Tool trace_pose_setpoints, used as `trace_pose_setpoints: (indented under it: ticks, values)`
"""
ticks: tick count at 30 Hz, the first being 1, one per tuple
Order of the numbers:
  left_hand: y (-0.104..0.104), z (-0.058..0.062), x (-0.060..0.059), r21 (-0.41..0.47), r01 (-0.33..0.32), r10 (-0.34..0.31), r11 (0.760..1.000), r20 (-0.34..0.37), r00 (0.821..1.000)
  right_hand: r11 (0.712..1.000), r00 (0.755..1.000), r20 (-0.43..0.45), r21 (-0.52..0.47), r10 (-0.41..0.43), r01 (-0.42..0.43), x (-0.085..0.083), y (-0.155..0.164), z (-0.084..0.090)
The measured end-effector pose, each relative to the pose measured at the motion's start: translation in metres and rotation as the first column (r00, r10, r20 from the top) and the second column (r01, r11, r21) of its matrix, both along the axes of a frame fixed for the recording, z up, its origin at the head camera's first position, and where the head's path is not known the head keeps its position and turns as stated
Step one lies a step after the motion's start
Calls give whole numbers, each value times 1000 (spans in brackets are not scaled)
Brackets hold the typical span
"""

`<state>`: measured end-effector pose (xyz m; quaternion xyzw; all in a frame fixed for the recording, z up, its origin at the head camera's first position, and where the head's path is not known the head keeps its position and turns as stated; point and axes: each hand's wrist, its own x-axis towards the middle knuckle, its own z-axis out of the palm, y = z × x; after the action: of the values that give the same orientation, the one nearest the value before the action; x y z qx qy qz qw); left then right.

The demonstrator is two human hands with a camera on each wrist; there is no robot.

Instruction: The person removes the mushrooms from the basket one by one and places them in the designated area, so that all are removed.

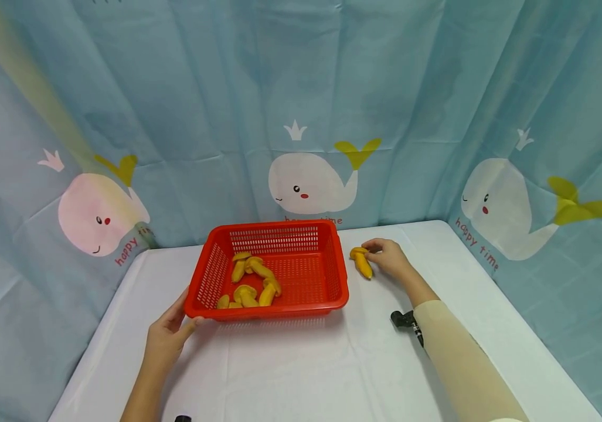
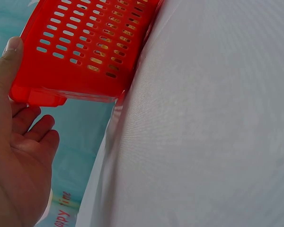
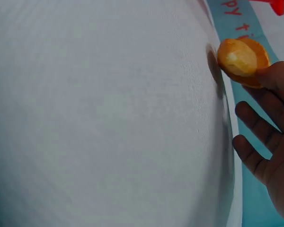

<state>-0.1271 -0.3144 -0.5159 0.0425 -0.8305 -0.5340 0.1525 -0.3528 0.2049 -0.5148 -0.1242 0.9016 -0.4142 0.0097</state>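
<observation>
Laterally, to the right of the red basket (image 1: 306,280), the yellow mushroom (image 1: 363,264) is held near the back of the white-covered desk (image 1: 290,375); whether its stem tip touches the surface I cannot tell from my remote views. The right hand (image 1: 389,258) pinches it at the cap between thumb and forefinger, while its other fingers stand apart from the piece, loosely bent. The left hand (image 1: 166,340) grips the basket's near left corner, thumb against the near side and fingers at the left side. Inside, the loose mushrooms (image 1: 262,269) lie gathered in the left part, at mixed angles.

Handling (my estimate): I take the mushroom for a light, firm model piece, its smooth, faintly glossy skin apt to slide under a careless touch, with little risk of bruising. The cap overhangs the narrower stem, so I favour a hold where the two meet, the flare serving as a stop; a pinch on the cap's edge alone may let the stem swing. The basket appears to be thin moulded plastic, light and slightly flexible; its turned-out rim offers the best purchase, and a sharp tug would probably set the contents rolling.
</observation>
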Motion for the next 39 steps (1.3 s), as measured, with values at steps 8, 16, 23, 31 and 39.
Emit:
trace_pose_setpoints:
  ticks: [8, 16, 23, 31, 39]
  values:
    - [0, 0, 1, -2, 2, -2, 1000, 12, 1000, 998, 1000, 9, 57, 14, -14, -2, 10, -1]
    - [1, 1, 1, 3, -6, 6, 1000, 29, 1000, 998, 1000, 17, 56, 22, -23, -1, 15, -2]
    - [-1, 1, 0, 5, 3, -3, 1000, 16, 1000, 998, 1000, 13, 62, 28, -29, -3, 17, -2]
    - [0, 1, 0, 7, 3, -3, 1000, 9, 1000, 998, 1000, 25, 54, 15, -16, 0, 19, 3]
    - [0, 3, 1, -5, -7, 7, 1000, 16, 1000, 998, 1000, 16, 56, 6, -7, 3, 21, 12]
